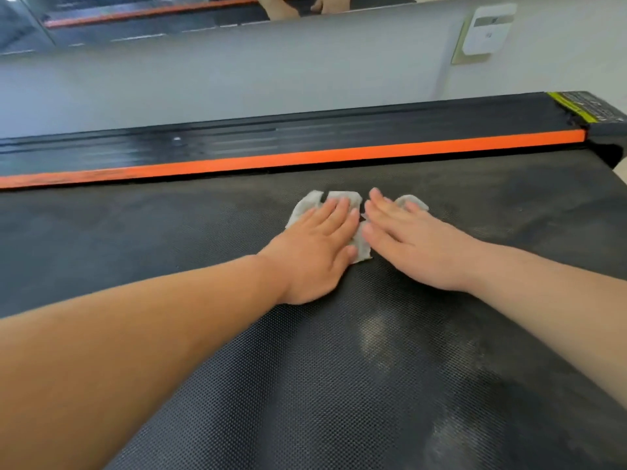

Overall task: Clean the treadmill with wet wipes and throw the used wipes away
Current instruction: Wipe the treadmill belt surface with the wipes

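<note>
– White wipe [305, 208]: where is it?
– Flat on the black belt [237, 385], toward its far edge, a little short of the orange stripe [305, 161]. It is crumpled. Bits of it show past the fingertips and in the gap between the two hands.
– And the hands?
– Both lie on it side by side, palms down. The left hand [312, 256] presses straight fingers on the wipe's left part. The right hand [417, 249] is flat too, fingers slightly spread, on the right part. Neither curls round anything.
– One wipe or two?
– I cannot tell; the hands cover the middle.
– What lies past the stripe?
– A black ribbed rail [271, 137] with a yellow label [573, 106] at its right end. Behind it is a pale wall [237, 72] with a white plate [485, 32] at the right. A mirror [135, 18] along the top repeats the stripe.
– The belt itself?
– Finely textured, with dull grey smears toward its near right corner.
</note>
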The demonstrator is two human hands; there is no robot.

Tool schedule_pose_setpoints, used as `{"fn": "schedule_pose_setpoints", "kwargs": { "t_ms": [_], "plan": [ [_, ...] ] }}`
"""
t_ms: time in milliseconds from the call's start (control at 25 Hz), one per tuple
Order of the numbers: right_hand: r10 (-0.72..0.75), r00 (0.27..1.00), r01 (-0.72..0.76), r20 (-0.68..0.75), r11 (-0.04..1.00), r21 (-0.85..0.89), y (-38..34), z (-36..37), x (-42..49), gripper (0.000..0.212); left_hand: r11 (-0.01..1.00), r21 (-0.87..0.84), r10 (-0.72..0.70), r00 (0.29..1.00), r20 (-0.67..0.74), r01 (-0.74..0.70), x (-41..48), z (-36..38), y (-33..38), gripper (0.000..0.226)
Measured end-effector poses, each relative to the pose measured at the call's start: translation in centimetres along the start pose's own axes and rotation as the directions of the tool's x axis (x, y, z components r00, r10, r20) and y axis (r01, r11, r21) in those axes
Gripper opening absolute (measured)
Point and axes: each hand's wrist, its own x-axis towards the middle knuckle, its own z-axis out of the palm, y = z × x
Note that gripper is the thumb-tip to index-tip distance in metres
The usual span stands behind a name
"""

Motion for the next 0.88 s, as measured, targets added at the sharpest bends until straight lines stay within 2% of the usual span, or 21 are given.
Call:
{"fn": "schedule_pose_setpoints", "kwargs": {
  "t_ms": [80,200,280,360,480,520,640,720,800,880],
  "plan": [
    [-0.034,0.997,0.035,-0.075,0.999,0.012,-0.1,-0.7,-0.4,0.069,0.998,0.023,0.051,0.999,0.001,-0.051,-0.6,-0.7,-2.2,0.064],
    [-0.017,0.975,0.018,-0.220,1.000,0.002,-0.7,-0.2,-2.4,0.065,0.995,0.008,-0.103,0.995,0.009,0.102,-0.7,-0.7,-2.2,0.065],
    [0.003,0.968,-0.017,-0.251,0.998,-0.056,-1.0,0.5,-3.5,0.060,0.991,-0.005,-0.131,0.991,0.019,0.132,-0.6,-0.4,-1.1,0.067],
    [0.051,0.983,-0.070,-0.176,0.992,-0.106,-1.1,1.1,-3.7,0.061,0.992,0.018,-0.126,0.992,0.018,0.125,-0.7,-0.5,-1.1,0.069],
    [0.084,0.993,-0.095,-0.088,0.988,-0.126,-1.1,1.3,-2.8,0.061,0.991,0.115,-0.056,0.989,-0.134,0.072,-0.9,-0.6,-1.5,0.069],
    [0.095,0.993,-0.103,-0.068,0.987,-0.122,-1.2,1.2,-2.6,0.060,0.991,0.133,-0.013,0.991,-0.136,0.031,-1.2,-0.5,-1.5,0.067],
    [0.127,0.992,-0.125,0.004,0.982,-0.141,-1.5,0.8,-1.8,0.058,0.998,0.018,0.053,0.999,0.009,-0.053,-1.8,0.0,-2.4,0.061],
    [0.165,0.985,-0.156,0.044,0.976,-0.151,-1.4,0.3,0.1,0.059,0.997,0.005,0.072,0.997,0.037,-0.072,-1.4,-0.4,-3.9,0.063],
    [0.228,0.973,-0.219,0.045,0.964,-0.150,-1.0,-0.5,3.2,0.059,1.000,0.017,-0.008,1.000,0.008,0.008,-0.5,-0.9,-6.0,0.065],
    [0.243,0.970,-0.236,0.033,0.961,-0.143,-2.1,-1.4,6.0,0.058,0.978,0.045,-0.201,0.979,-0.029,0.202,0.2,-1.1,-9.0,0.065]
  ]
}}
